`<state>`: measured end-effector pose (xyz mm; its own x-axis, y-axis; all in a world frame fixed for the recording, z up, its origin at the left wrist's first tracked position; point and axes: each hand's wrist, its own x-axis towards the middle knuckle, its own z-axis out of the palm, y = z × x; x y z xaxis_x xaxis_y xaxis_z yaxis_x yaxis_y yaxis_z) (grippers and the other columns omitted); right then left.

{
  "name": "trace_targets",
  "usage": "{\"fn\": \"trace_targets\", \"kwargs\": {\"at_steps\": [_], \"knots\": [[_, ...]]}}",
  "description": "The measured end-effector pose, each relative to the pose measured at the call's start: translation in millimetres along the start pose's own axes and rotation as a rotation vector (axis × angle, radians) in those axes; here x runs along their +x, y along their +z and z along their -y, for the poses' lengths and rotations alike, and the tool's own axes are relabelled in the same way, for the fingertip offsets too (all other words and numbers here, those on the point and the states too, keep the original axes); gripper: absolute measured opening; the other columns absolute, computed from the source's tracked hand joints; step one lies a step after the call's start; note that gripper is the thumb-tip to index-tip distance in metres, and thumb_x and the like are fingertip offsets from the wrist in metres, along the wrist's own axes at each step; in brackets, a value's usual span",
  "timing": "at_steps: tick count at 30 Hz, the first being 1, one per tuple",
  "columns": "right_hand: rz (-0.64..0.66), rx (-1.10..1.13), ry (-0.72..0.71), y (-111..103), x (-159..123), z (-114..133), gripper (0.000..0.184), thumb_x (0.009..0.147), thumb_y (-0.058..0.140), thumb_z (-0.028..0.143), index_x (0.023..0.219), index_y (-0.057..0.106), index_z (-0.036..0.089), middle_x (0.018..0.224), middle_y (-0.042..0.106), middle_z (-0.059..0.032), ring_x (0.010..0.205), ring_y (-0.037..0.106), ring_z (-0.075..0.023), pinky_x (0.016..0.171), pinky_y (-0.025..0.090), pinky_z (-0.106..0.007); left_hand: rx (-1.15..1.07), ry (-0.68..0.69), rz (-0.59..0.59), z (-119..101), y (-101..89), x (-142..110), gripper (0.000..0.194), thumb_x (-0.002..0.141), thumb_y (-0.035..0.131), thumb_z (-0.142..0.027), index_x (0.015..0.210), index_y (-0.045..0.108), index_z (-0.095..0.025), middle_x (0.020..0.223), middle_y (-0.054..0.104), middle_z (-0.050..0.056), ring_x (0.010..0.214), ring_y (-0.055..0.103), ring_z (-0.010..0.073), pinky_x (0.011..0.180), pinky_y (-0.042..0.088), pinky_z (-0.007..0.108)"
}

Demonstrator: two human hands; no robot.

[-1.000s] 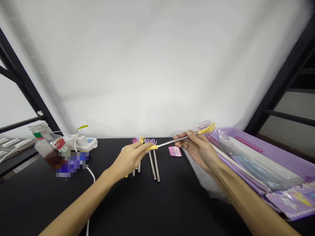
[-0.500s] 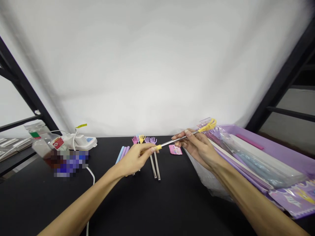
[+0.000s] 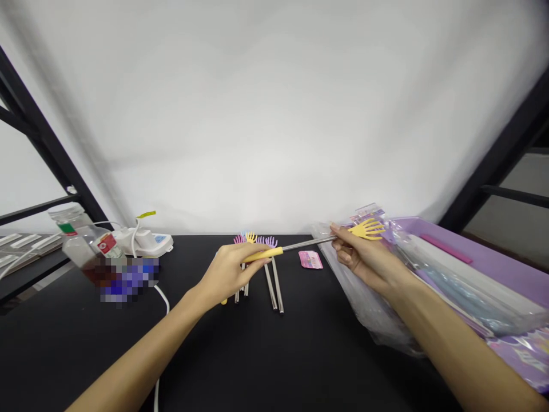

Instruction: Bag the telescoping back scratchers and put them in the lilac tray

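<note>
I hold a telescopic back scratcher (image 3: 309, 244) with a metal rod, a yellow handle and a yellow hand-shaped head above the black table (image 3: 274, 355). My left hand (image 3: 229, 272) is closed round the yellow handle. My right hand (image 3: 364, 257) pinches the rod just behind the yellow head. Behind my left hand, several more back scratchers (image 3: 266, 274) with pink, yellow, blue and purple heads lie side by side on the table.
A small pink packet (image 3: 310, 260) lies right of the scratchers. A purple tray (image 3: 493, 260) holding clear plastic bags (image 3: 429, 286) fills the right side. At left stand a plastic jar (image 3: 81, 243) and a white power strip (image 3: 143, 240) with its cable. Black shelf frames rise at both sides.
The scratcher has been drawn out longer. My right hand slid along the rod to just behind the yellow head and moved right. My left hand kept hold of the handle.
</note>
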<state>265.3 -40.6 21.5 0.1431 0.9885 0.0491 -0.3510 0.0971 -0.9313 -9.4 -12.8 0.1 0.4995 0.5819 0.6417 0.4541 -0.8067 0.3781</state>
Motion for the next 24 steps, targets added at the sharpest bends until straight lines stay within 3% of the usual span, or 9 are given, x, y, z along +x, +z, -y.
{"fn": "trace_targets", "kwargs": {"at_steps": [4,9,13,17,21,24], "knots": [[-0.004,-0.001,-0.097,2.4,-0.6,-2.4,0.028,0.06,0.092,0.027,0.069,0.068,0.015,0.06,0.061,0.0009,0.048,0.049,-0.0055,0.04,0.04,-0.016,0.023,0.037,-0.024,4.6,2.8,-5.4,0.026,0.094,0.06,-0.034,0.112,0.072,-0.02,0.101,0.076,0.006,0.08,0.069,0.0163,0.076,0.052,0.027],[-0.018,-0.014,-0.24,6.2,-1.8,-3.8,0.026,0.063,0.091,0.029,0.071,0.07,0.015,0.059,0.061,0.0001,0.046,0.049,-0.006,0.04,0.039,-0.019,-0.057,-0.056,0.087,-8.0,3.7,-1.5,0.032,0.098,0.05,-0.037,0.099,0.075,-0.016,0.069,0.066,0.002,0.06,0.055,0.012,0.061,0.044,0.024],[0.07,-0.048,-0.29,5.1,-3.1,-2.6,0.026,0.066,0.088,0.033,0.069,0.068,0.017,0.058,0.06,0.001,0.045,0.049,-0.0072,0.041,0.038,-0.021,-0.262,-0.235,0.17,-22.1,4.2,3.7,0.038,0.097,0.049,-0.043,0.09,0.072,-0.013,0.06,0.048,-0.002,0.053,0.037,0.0084,0.05,0.03,0.022],[0.152,-0.104,-0.301,8.9,-10.1,0.8,0.029,0.067,0.087,0.037,0.067,0.065,0.018,0.056,0.058,0.003,0.042,0.048,-0.0067,0.041,0.037,-0.022,-0.6,-0.399,0.266,-29.0,8.2,7.2,0.044,0.095,0.051,-0.052,0.079,0.065,-0.013,0.054,0.03,-0.006,0.05,0.023,0.0069,0.047,0.018,0.024],[0.206,-0.181,-0.314,14.8,-13.9,0.9,0.029,0.068,0.086,0.04,0.067,0.066,0.018,0.053,0.055,0.0041,0.041,0.046,-0.0076,0.041,0.038,-0.024,-0.938,-0.501,0.416,-29.6,13.0,9.9,0.047,0.092,0.052,-0.057,0.074,0.06,-0.015,0.05,0.023,-0.009,0.045,0.017,0.0061,0.047,0.019,0.024],[0.182,-0.163,-0.278,19.7,-9.9,-2.7,0.031,0.07,0.084,0.044,0.07,0.068,0.018,0.054,0.055,0.0031,0.043,0.046,-0.0084,0.042,0.037,-0.025,-0.971,-0.533,0.439,-32.0,17.2,12.3,0.049,0.094,0.048,-0.057,0.078,0.063,-0.014,0.046,0.025,-0.01,0.041,0.019,0.0056,0.044,0.023,0.023]]}}
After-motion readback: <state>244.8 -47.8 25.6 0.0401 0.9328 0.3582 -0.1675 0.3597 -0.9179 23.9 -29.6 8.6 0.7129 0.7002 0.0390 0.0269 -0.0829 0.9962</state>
